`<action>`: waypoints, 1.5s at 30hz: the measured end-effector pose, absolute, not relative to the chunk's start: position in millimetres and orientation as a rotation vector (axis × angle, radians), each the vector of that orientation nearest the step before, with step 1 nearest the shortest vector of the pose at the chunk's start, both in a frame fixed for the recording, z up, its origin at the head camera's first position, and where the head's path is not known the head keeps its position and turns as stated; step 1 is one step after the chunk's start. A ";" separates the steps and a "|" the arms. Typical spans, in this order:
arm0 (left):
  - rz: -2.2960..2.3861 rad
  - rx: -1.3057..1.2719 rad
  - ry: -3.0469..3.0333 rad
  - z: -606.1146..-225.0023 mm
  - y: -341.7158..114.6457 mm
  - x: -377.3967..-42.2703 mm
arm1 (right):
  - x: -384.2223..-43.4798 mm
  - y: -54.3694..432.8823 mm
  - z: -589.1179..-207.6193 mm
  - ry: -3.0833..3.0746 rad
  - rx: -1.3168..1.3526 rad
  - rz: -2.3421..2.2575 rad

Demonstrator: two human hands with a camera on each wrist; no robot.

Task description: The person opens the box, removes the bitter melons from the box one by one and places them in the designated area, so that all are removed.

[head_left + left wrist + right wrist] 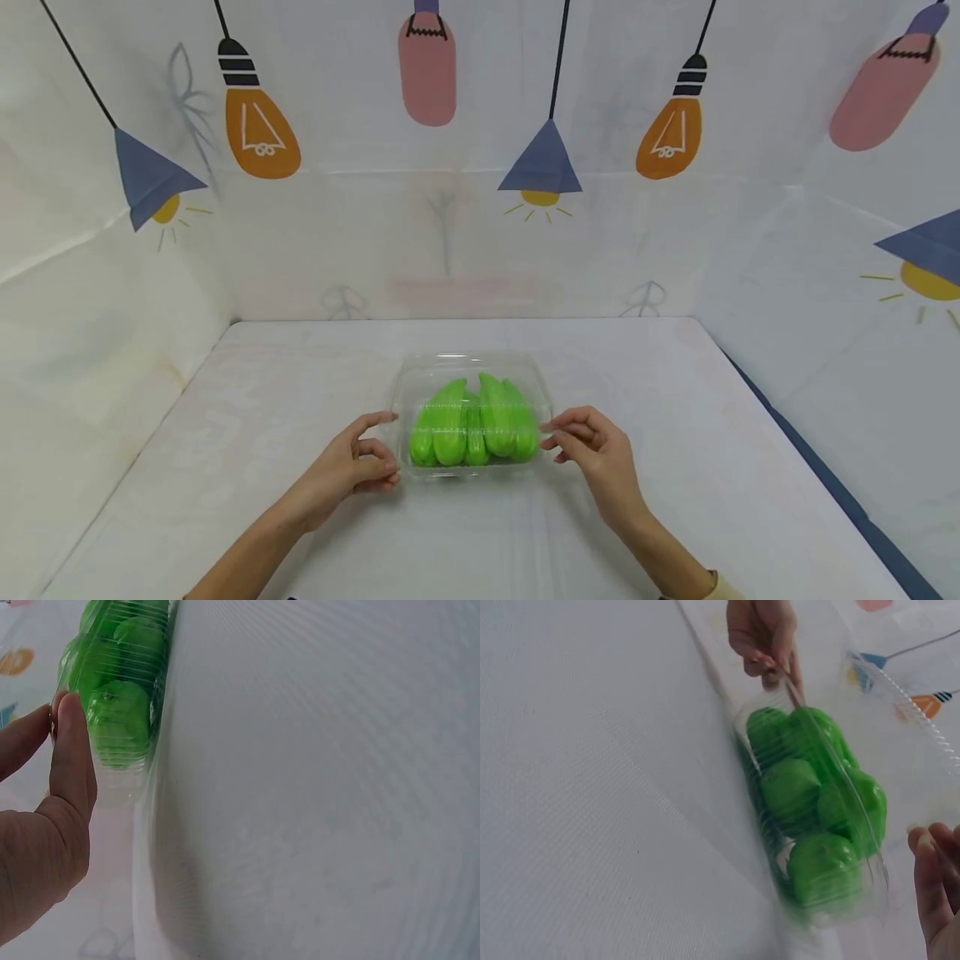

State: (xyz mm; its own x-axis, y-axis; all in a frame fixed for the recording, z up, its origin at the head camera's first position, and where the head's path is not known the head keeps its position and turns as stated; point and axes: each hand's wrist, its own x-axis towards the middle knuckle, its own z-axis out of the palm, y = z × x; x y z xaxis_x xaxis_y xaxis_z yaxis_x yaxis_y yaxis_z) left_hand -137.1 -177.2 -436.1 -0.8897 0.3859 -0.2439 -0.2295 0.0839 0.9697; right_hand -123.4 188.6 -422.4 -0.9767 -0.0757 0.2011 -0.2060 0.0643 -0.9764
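Two hands [356, 462] [603, 454], one clear box [471, 472], five-plus green pieces [448, 425]! Printed: three blue lamps [542, 162], two orange bulbs [261, 137], two pink bulbs [427, 75]!

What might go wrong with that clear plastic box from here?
The clear lid looks raised, so it might spring back or crease. The left hand pinches the side of the clear plastic box with its fingertips, so it might slip. The green vegetables sit close together, so a tilt could push one against the lid.
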 end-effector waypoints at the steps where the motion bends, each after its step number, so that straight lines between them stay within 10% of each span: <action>1: 1.857 0.154 1.929 -436.1 -177.0 -137.5 | -123.8 188.6 -422.6 -2.221 0.295 2.038; 45: 1.817 0.076 2.070 -433.9 -168.7 -151.3 | -138.0 190.2 -402.0 -2.125 0.519 1.425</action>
